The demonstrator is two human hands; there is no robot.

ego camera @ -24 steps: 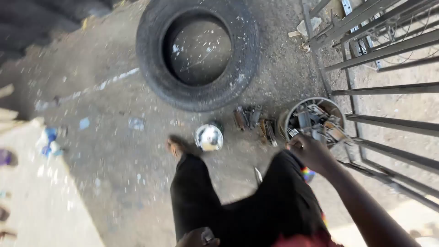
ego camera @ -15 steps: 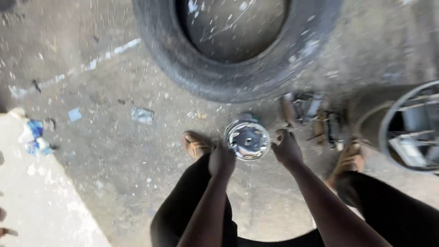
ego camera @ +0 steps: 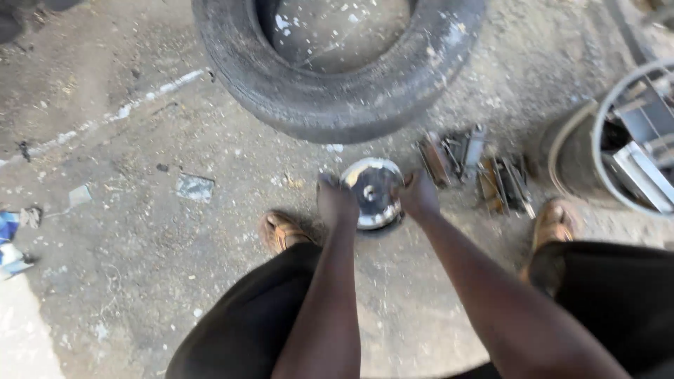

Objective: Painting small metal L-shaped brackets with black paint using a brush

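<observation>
A round shiny metal disc point(ego camera: 372, 191) with a centre hole lies on the dirty concrete ground between my feet. My left hand point(ego camera: 335, 202) grips its left edge and my right hand point(ego camera: 419, 196) grips its right edge. Both arms reach down from the bottom of the view. My legs in black trousers and brown sandals point(ego camera: 279, 230) frame the disc on either side.
A large worn tyre point(ego camera: 330, 77) lies flat just beyond the disc. Rusty metal parts point(ego camera: 477, 168) sit to the right of it, and a round container of metal scrap point(ego camera: 635, 140) stands at the far right. Litter point(ego camera: 14, 242) lies at the left.
The view swung down and closer. My hands came together on the metal disc and now hold it by both edges; before, my right hand was near the scrap container.
</observation>
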